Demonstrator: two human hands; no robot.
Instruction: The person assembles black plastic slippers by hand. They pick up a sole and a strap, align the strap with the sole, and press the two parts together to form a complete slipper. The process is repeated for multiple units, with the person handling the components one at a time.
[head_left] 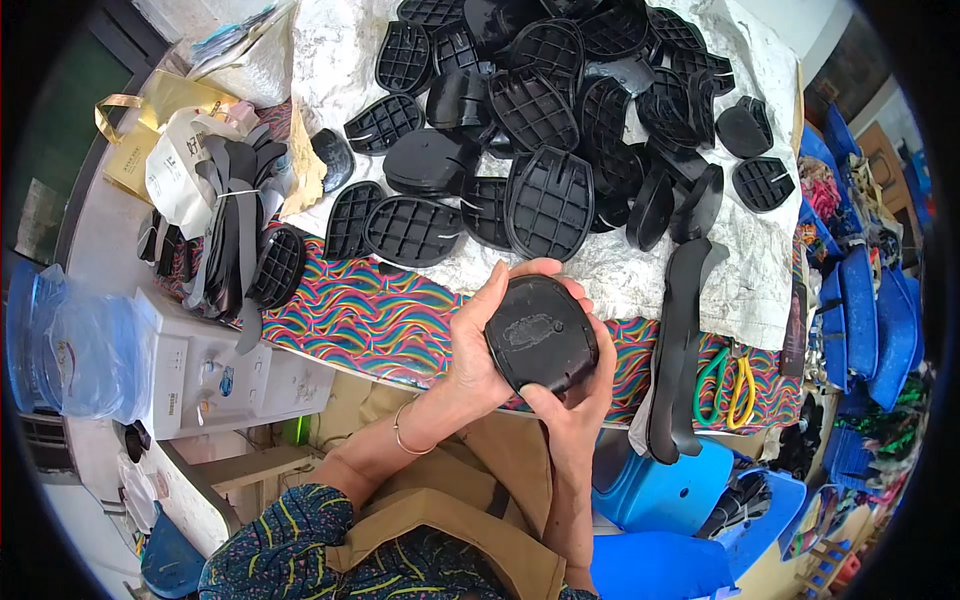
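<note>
Your two bare hands meet at the centre of the frame, both grasping one black moulded piece [540, 338], rounded and heel-shaped. Its smooth, scuffed face is turned up toward the camera. Your left hand [474, 335] grips the piece along its left side, thumb up the edge. Your right hand [583, 405] grips it from the lower right, thumb at the bottom edge and fingers round the right side. A thin bracelet [399, 430] sits on your left wrist.

Just above, across the upper centre, lies a heap of similar black pieces [548, 205], many showing gridded undersides, on a crumpled white sheet [745, 285]. The sheet partly covers a multicoloured wavy-patterned cloth [350, 315].

Right of your hands: long black strips [678, 350] hang over the table's near edge; beside them, scissors with a green handle [708, 385] and a yellow handle [741, 395].

Left of frame: a tied bundle of dark strips [228, 230], near a white plastic bag [178, 172] and a gold bag [124, 175]. Lower right: a blue stool-like container [660, 485]. Right edge: blue trays [860, 305].
</note>
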